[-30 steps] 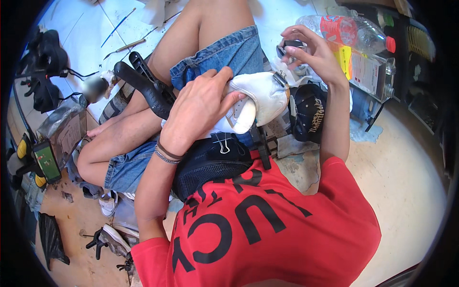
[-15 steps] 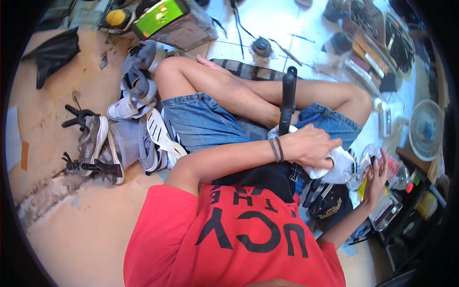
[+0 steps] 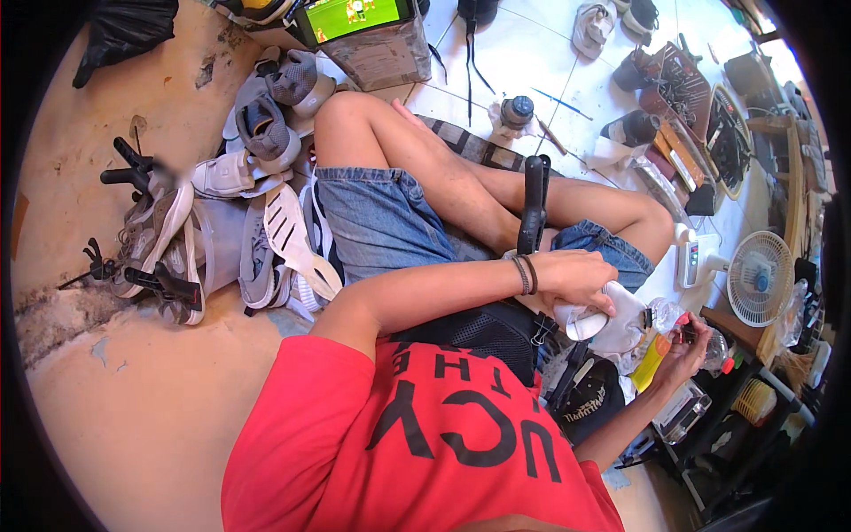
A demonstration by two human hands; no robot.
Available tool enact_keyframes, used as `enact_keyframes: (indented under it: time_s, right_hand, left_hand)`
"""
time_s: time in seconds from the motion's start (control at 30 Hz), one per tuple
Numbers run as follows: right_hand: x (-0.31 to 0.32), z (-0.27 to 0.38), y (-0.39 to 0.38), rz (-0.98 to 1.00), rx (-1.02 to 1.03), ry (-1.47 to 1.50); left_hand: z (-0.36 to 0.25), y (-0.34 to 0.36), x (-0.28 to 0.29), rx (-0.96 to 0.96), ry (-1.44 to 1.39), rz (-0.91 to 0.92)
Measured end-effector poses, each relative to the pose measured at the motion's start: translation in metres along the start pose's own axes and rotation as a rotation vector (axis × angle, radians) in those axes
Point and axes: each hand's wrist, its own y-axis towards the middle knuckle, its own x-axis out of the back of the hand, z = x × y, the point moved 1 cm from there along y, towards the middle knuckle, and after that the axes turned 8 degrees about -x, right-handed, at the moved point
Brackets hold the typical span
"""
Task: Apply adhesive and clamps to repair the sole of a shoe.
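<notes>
My left hand (image 3: 576, 279), with bands on its wrist, is closed on a white shoe (image 3: 620, 321) over my lap. Rising beside that hand, between my legs, is a black spring clamp (image 3: 534, 199); its lower end is hidden behind my forearm. Further right, my right hand (image 3: 681, 353) has its fingers curled around something small and dark that I cannot make out. It is beside a clear plastic bottle with a red cap (image 3: 716, 353) and a yellow item (image 3: 651, 362). A black cap (image 3: 589, 399) lies below the white shoe.
Clamped shoes (image 3: 168, 257) and other sneakers (image 3: 266, 133) are piled at my left. A screen showing green (image 3: 355, 16) stands on a box ahead. A small dark jar (image 3: 517, 113) sits on the tiles. A white fan (image 3: 762, 277) and a dark shelf (image 3: 753, 434) are on the right.
My right hand's fingers have gone from stretched upward to curled. The left hand still holds the white shoe, now turned slightly. The whole view has shifted, showing more floor ahead.
</notes>
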Motion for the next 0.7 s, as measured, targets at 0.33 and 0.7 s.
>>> enact_keyframes:
  time_s: [0.33,0.7]
  right_hand:
    - [-0.023,0.020,-0.012,0.071,0.030,-0.235]
    - [-0.032,0.050,-0.016,0.154,0.190,-0.385]
  left_hand:
    - [-0.007,-0.008,-0.008,-0.010,0.124,-0.187]
    - [-0.018,0.007,-0.019,-0.132,0.284,-0.244]
